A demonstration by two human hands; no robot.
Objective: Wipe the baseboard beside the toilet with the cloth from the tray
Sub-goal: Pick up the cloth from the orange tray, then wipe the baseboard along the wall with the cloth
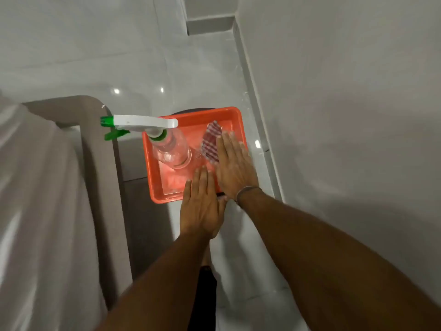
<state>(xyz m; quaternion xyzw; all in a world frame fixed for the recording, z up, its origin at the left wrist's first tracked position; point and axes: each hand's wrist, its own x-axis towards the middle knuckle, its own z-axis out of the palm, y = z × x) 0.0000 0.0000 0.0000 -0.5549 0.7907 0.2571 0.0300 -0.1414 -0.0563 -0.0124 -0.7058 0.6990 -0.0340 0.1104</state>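
Note:
An orange tray [226, 113] sits on the floor between the toilet and the wall. A red-and-white checked cloth [211, 142] lies in its right half. My right hand [235, 167] hovers flat over the tray's right side, fingers apart, partly covering the cloth; whether it touches the cloth I cannot tell. My left hand [201, 206] is flat and open over the tray's near edge, holding nothing. The grey baseboard [256, 108] runs along the foot of the right wall, just right of the tray.
A clear spray bottle [170, 146] with a white and green trigger head stands in the tray's left half. The white toilet [43, 211] fills the left side. Glossy white floor tiles [191, 75] stretch ahead. A dark-clothed leg [205, 295] shows below my arms.

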